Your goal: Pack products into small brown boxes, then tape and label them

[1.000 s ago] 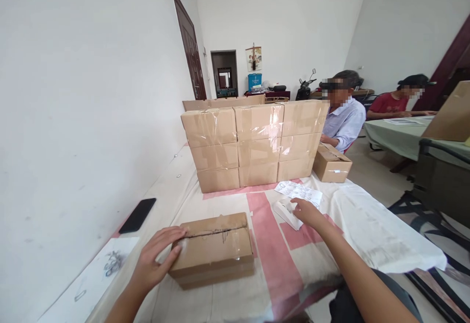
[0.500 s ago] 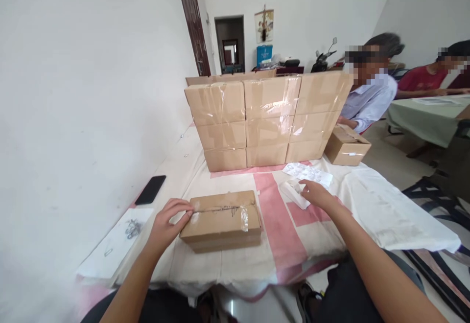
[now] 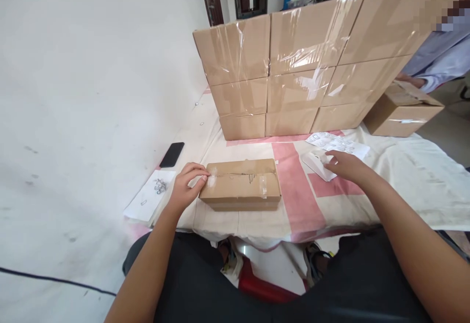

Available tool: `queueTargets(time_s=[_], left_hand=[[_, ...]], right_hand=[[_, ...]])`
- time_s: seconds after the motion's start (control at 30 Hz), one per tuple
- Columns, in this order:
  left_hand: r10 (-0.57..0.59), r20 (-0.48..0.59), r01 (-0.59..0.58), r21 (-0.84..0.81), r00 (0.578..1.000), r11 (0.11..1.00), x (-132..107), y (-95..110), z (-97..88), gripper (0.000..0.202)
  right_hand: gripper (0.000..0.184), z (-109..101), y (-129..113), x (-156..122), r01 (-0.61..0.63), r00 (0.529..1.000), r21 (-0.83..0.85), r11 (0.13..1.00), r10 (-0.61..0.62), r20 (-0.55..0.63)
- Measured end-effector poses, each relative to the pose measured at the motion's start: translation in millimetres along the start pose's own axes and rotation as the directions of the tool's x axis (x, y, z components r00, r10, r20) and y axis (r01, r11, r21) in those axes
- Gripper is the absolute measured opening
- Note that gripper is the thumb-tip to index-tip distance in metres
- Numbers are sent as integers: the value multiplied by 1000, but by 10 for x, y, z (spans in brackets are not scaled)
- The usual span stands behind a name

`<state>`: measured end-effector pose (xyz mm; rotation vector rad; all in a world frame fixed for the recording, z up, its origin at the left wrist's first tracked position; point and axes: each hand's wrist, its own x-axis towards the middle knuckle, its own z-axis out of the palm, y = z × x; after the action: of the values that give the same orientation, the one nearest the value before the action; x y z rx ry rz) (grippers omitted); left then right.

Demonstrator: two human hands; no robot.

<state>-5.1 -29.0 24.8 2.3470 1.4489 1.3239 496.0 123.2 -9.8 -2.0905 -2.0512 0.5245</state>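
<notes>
In the head view a closed cardboard box (image 3: 240, 186) lies on the cloth before me, with clear tape at both ends of its top seam. My left hand (image 3: 189, 183) is closed at the box's left end, thumb and fingertips on the taped top corner. Further right, my right hand (image 3: 341, 164) reaches to a small folded white paper tray (image 3: 316, 166). Its fingers are pinched together at the tray's inner side. What lies between them, if anything, is too small to make out.
A wall of stacked, taped cardboard boxes (image 3: 290, 73) stands behind. A printed sheet (image 3: 338, 143) lies near the tray. On the left are a black phone (image 3: 172, 154) and white paper with small wire pieces (image 3: 160, 186). A person's sleeve (image 3: 436, 58) shows beyond another box (image 3: 404, 112).
My view has tilted down and moved closer, so the table things sit higher in the picture. Both hands stay at the same spots, on the box and at the paper tray.
</notes>
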Motion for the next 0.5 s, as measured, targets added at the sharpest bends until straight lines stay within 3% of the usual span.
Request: queueTargets(time_s=[0.5], left_hand=[[75, 35, -77, 46, 997, 996, 3, 10, -1, 10]], right_hand=[[40, -50, -140, -142, 9, 1000, -54, 999, -8, 16]])
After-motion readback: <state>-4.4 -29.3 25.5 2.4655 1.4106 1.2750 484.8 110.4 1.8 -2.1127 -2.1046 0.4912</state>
